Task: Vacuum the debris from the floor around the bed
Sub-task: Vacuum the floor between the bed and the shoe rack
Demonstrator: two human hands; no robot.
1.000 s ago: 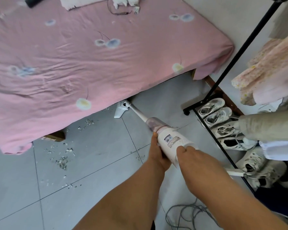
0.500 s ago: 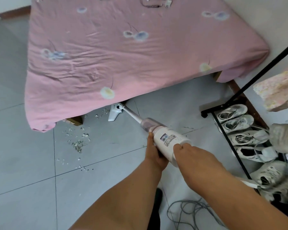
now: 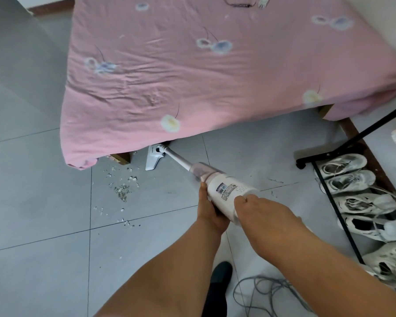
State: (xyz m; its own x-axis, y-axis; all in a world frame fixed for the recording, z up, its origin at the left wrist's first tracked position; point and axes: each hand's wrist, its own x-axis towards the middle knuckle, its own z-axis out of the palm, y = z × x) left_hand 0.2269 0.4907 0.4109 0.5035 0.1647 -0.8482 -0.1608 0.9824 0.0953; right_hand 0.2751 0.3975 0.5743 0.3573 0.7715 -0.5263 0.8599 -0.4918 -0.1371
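Fingers (image 3: 205, 196) of left hand (image 3: 212, 212) are curling round white stick vacuum (image 3: 230, 190) body; right hand (image 3: 263, 210) is gripping its rear end. Its floor head (image 3: 154, 158) is resting at edge of pink bed (image 3: 215, 69), just right of debris (image 3: 123, 191) scattered on grey tiled floor (image 3: 44, 225).

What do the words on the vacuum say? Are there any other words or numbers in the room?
Label on the vacuum: tiny print beside a dark square code, too small and blurred to read.
Sheet: only flower pictures, no words.
Shoes: no words that can be made out.
No other text shows.
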